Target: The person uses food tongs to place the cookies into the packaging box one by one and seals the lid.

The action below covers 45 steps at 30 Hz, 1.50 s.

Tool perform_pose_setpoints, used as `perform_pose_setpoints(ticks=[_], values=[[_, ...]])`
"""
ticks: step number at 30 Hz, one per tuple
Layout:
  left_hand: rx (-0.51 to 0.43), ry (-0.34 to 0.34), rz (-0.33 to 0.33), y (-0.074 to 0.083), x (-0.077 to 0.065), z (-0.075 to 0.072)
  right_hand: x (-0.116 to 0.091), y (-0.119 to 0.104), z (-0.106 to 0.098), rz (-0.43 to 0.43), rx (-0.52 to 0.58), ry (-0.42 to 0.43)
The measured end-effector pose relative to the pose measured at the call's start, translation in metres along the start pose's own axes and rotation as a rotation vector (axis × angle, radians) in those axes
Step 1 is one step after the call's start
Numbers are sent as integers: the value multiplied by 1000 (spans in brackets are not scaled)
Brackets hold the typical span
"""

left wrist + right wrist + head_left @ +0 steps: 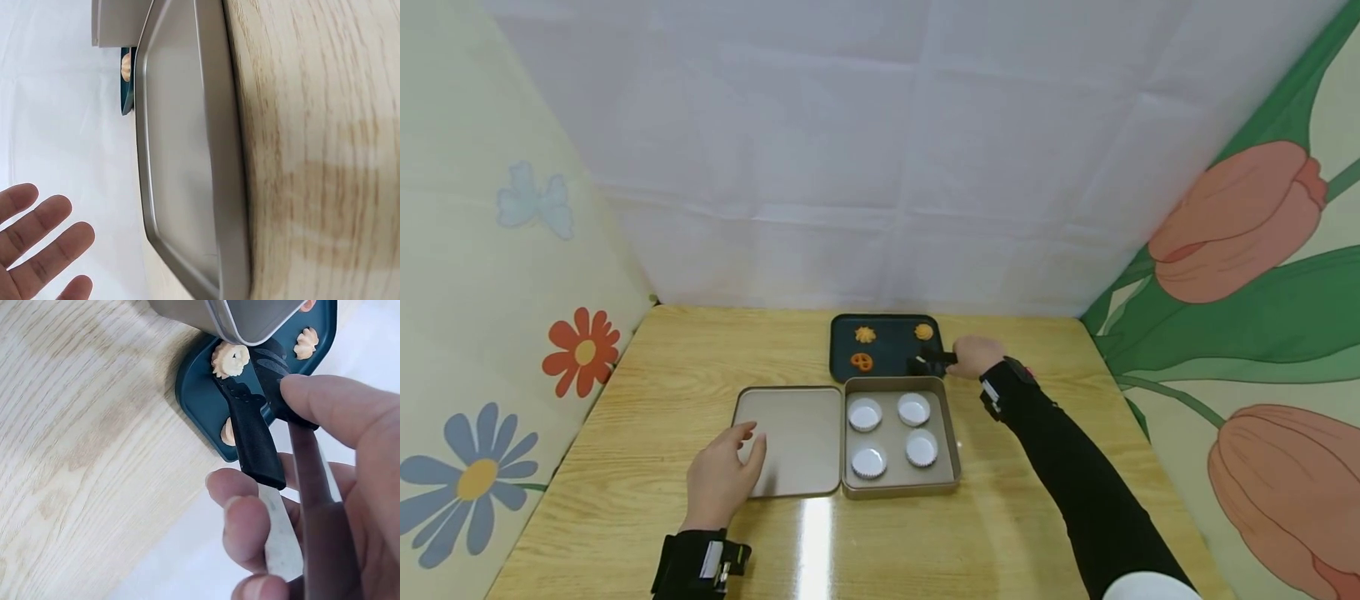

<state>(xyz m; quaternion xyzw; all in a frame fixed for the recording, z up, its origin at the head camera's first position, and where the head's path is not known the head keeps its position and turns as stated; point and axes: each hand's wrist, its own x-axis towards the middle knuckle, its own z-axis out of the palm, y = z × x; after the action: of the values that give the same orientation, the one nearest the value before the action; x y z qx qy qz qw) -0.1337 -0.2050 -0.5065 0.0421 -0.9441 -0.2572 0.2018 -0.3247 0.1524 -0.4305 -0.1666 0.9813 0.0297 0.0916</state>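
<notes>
My right hand (976,357) grips a pair of tongs (256,437) with black tips and metal arms, thumb on one arm and fingers round the other. The tongs reach over the right edge of a dark teal tray (891,333). In the right wrist view their tips are right at a pale piped cookie (230,360). Two more piped cookies, one at left (865,334) and one at right (923,332), lie on the tray with a pretzel (862,362). My left hand (722,475), fingers relaxed and holding nothing, hovers by a shallow beige metal lid (793,442).
A square beige tin (955,467) stands between the lid and my right forearm, just in front of the teal tray. Several white paper cups, such as one at the front (868,462), sit inside it. A white cloth (880,167) hangs behind the wooden table (1030,500).
</notes>
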Motion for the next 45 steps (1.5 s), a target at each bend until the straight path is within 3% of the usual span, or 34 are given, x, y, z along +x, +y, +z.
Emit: perform_pose_setpoints(ticks=[20,27,34,37,45], values=[[9,11,8,1,0,0,1,3,2,-63,22,50],[9,14,9,2,0,1,-7,3,-10,-65,79,54],[2,23,26,0,1,1,-29,-10,-44,-130,152,140],[0,25,30,0,0,2,-44,-22,-54,-179,123,185],[-8,10,21,0,-2,2,-73,-57,-44,-304,-20,203]])
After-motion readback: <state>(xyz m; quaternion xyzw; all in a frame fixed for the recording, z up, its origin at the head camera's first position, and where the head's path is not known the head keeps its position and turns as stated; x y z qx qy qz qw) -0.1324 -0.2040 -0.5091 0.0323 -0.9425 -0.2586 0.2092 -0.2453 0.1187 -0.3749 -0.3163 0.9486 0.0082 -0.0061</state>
